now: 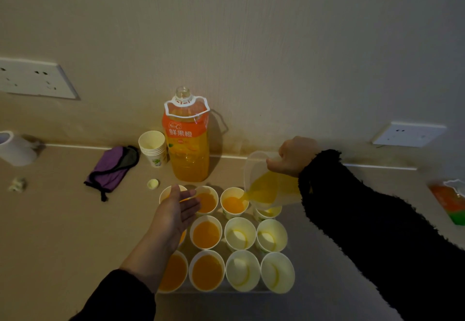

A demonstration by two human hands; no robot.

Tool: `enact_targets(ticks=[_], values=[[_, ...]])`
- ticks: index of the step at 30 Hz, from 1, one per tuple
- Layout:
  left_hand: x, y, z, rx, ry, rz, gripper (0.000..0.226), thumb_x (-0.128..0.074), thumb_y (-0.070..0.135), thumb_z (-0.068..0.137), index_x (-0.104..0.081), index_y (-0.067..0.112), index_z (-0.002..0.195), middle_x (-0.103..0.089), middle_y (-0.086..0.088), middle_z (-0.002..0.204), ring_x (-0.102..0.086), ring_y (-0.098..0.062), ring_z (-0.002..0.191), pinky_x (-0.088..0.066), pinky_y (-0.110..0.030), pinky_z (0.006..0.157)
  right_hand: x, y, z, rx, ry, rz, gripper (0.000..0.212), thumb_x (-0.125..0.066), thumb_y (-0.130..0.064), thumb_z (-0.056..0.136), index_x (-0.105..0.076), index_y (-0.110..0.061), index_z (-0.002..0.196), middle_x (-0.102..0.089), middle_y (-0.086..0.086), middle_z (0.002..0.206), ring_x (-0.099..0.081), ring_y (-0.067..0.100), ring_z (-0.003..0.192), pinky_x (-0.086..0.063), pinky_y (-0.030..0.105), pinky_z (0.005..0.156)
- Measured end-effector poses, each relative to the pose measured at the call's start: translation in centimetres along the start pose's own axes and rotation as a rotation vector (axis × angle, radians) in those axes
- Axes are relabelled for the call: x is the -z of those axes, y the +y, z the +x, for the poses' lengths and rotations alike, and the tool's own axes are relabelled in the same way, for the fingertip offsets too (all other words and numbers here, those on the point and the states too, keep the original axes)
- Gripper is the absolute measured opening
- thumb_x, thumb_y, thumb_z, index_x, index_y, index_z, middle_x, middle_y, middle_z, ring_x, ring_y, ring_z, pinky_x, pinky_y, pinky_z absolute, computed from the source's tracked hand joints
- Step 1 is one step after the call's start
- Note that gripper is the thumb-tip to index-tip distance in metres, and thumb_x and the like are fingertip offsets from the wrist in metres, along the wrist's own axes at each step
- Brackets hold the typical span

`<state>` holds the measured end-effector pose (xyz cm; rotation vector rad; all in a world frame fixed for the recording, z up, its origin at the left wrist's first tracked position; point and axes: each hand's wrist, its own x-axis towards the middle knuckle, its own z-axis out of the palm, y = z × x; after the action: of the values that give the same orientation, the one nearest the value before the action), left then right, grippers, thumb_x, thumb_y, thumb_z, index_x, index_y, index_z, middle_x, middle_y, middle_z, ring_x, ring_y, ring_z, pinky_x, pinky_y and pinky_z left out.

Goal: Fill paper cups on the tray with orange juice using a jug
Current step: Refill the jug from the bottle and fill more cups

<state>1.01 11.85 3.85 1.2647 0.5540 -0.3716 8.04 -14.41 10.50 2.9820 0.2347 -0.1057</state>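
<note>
Several white paper cups stand in rows on a clear tray (251, 292). The two left columns hold orange juice, such as the middle cup (205, 232). My right hand (295, 156) grips a clear plastic jug (270, 182), tilted left, and juice streams into a back-row cup (234, 202). The cups to the right, like the front right one (277, 272), look empty apart from a trace of yellow. My left hand (177, 211) hovers flat and open over the left cups, holding nothing.
An uncapped large orange juice bottle (187, 139) stands behind the tray, with a stack of spare cups (153, 148) and a yellow cap (153, 184) to its left. A purple pouch (112, 168) lies further left. A second juice bottle (450, 202) lies at the right edge.
</note>
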Motion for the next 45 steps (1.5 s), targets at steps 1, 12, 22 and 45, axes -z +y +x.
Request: enact_targets(ticks=[1, 12, 22, 45], values=[[0.00, 0.00, 0.04, 0.002, 0.000, 0.000, 0.050, -0.023, 0.045, 0.101, -0.059, 0.012, 0.093, -0.063, -0.011, 0.096, -0.056, -0.027, 0.105, -0.038, -0.037, 0.094, 0.05, 0.01, -0.03, 0.001, 0.000, 0.001, 0.061, -0.042, -0.064, 0.085, -0.049, -0.011, 0.054, -0.042, 0.002, 0.051, -0.044, 0.019, 0.051, -0.030, 0.023, 0.050], [-0.03, -0.11, 0.03, -0.005, 0.004, -0.001, 0.050, -0.024, 0.045, 0.101, -0.060, 0.011, 0.094, -0.063, -0.011, 0.098, -0.057, -0.025, 0.101, -0.042, -0.035, 0.086, 0.12, -0.11, -0.18, -0.002, -0.020, 0.004, 0.060, -0.043, -0.063, 0.085, -0.056, -0.009, 0.061, -0.043, 0.001, 0.053, -0.041, 0.015, 0.049, -0.032, 0.023, 0.052], [-0.09, -0.23, -0.11, 0.000, 0.005, -0.006, 0.050, -0.024, 0.047, 0.101, -0.060, 0.012, 0.095, -0.064, -0.010, 0.097, -0.056, -0.026, 0.106, -0.038, -0.036, 0.089, -0.16, -0.19, -0.23, 0.002, 0.000, 0.016, 0.061, -0.043, -0.064, 0.083, -0.050, -0.010, 0.056, -0.041, 0.002, 0.052, -0.044, 0.020, 0.052, -0.030, 0.023, 0.051], [0.15, -0.35, -0.20, 0.007, 0.009, -0.003, 0.051, -0.024, 0.047, 0.101, -0.061, 0.012, 0.094, -0.064, -0.011, 0.098, -0.057, -0.027, 0.106, -0.039, -0.038, 0.095, -0.31, -0.42, -0.06, 0.023, 0.003, 0.026, 0.062, -0.038, -0.070, 0.079, -0.042, -0.014, 0.050, -0.043, 0.002, 0.053, -0.048, 0.021, 0.055, -0.030, 0.022, 0.050]])
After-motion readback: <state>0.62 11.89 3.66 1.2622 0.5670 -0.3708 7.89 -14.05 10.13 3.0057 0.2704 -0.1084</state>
